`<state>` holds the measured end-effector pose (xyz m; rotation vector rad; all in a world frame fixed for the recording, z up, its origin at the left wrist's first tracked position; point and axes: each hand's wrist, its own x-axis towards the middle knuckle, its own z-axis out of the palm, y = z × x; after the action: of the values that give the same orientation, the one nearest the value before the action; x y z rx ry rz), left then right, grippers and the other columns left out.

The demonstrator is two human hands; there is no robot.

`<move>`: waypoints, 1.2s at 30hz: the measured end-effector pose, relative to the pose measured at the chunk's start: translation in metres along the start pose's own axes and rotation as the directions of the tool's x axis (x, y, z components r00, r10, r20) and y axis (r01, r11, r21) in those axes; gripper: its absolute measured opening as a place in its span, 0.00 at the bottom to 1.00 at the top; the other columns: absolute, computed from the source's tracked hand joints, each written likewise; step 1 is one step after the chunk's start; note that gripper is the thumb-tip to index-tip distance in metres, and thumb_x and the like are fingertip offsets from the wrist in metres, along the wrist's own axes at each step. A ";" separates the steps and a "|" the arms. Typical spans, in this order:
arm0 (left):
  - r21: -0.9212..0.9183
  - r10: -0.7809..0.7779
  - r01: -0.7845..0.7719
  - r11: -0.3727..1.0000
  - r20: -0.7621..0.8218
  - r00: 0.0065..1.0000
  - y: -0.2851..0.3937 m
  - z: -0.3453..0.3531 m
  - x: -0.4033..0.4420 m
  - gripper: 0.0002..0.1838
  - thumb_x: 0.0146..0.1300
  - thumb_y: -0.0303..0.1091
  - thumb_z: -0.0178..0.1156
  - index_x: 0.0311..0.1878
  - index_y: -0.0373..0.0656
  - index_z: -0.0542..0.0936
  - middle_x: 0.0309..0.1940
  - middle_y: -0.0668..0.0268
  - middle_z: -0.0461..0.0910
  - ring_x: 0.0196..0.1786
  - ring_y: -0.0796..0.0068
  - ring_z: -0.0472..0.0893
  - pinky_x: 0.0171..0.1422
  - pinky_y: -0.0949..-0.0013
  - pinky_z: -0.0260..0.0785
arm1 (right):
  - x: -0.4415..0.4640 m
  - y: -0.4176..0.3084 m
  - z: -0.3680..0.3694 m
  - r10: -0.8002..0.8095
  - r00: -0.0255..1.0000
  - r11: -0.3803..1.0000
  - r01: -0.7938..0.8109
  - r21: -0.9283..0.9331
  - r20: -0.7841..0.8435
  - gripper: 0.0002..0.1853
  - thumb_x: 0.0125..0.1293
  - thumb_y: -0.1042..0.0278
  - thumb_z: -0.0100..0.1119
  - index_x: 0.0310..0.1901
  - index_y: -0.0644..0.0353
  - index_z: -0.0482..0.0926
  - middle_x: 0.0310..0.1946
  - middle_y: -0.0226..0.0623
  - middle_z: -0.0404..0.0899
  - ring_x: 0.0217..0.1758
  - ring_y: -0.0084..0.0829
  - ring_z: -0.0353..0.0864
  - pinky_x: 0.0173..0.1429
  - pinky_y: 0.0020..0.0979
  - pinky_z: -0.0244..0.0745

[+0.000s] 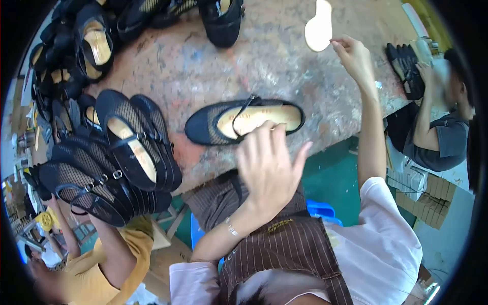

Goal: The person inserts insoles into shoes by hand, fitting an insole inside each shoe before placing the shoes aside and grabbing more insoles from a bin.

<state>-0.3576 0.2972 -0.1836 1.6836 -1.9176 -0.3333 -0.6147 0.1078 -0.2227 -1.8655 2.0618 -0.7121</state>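
A black mesh shoe [203, 123] with a thin strap and pale insole lies on its sole in front of me, toe to the left. Over its heel half is my left hand [267, 168], slightly blurred, fingers stretched out and thumb apart; the fingertips reach the insole area. My right hand [353, 58] is extended to the far right, with thumb and forefinger pinched at the lower edge of a pale, shoe-shaped insole [319, 33].
Stacked black mesh shoes [127, 142] stand at the table's left side, with more shoes [94, 46] behind. Another black shoe [222, 25] stands at the back. A person in yellow [109, 262] works at left; a person in dark grey [432, 137] handles shoes at right.
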 end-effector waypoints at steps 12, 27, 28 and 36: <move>-0.184 0.203 -0.193 0.964 0.038 0.978 -0.016 -0.144 0.061 0.08 0.51 0.30 0.72 0.31 0.41 0.82 0.25 0.65 0.80 0.37 0.64 0.81 0.54 0.54 0.68 | 0.171 0.089 0.065 0.359 0.931 0.933 -0.356 -0.055 0.066 0.30 0.49 0.49 0.77 0.48 0.65 0.86 0.42 0.48 0.87 0.42 0.40 0.88 0.48 0.40 0.81; 0.308 -0.280 0.220 0.926 0.164 0.946 -0.137 -0.145 -0.029 0.16 0.63 0.36 0.67 0.33 0.30 0.78 0.33 0.52 0.75 0.41 0.50 0.77 0.48 0.55 0.70 | 0.036 -0.009 -0.032 -0.557 0.816 0.711 0.565 0.418 -0.156 0.15 0.60 0.81 0.62 0.47 0.58 0.88 0.69 0.46 0.73 0.69 0.42 0.74 0.74 0.37 0.67; 0.337 -0.276 0.208 0.918 0.170 0.946 -0.132 -0.147 -0.029 0.18 0.60 0.40 0.69 0.35 0.30 0.79 0.33 0.53 0.76 0.41 0.51 0.77 0.48 0.54 0.70 | 0.015 -0.015 -0.012 -0.516 0.845 0.722 0.518 0.460 -0.142 0.16 0.59 0.84 0.60 0.47 0.57 0.88 0.70 0.46 0.72 0.70 0.44 0.74 0.73 0.38 0.67; 0.509 -0.430 0.292 0.810 0.175 0.886 -0.129 -0.137 -0.015 0.25 0.50 0.49 0.76 0.36 0.34 0.81 0.32 0.52 0.82 0.43 0.51 0.81 0.49 0.53 0.70 | -0.081 0.002 0.047 0.165 0.958 0.723 -0.279 0.632 0.234 0.18 0.72 0.78 0.51 0.60 0.62 0.82 0.53 0.45 0.84 0.48 0.30 0.85 0.48 0.30 0.81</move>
<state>-0.1737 0.3121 -0.1449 2.4654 -1.9727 -0.2768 -0.5819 0.1793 -0.2733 -1.1977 1.5850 -1.0187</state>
